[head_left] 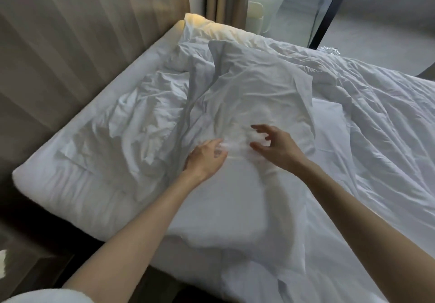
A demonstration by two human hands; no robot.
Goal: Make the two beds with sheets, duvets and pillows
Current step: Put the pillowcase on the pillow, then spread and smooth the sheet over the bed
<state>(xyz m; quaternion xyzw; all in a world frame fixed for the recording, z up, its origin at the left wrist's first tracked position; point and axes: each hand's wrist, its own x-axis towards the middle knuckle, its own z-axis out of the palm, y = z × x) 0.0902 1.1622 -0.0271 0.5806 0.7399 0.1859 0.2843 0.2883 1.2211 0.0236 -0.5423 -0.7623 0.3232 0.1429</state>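
One crumpled white cotton pillowcase point(254, 95) lies mid-bed atop one rumpled white duvet point(376, 119). One yellow-lit white pillow point(219, 29) at far corner. Two hands: left hand point(206, 157) flat, fingers blurred; right hand point(276, 143) spread wide, empty, hovering. White mattress point(77, 185) left edge meets beige panelled wall point(70, 43); floor open beyond far side.

Bare forearms, no sleeves or jewellery visible; white garment edge point(47, 296) at lower left.
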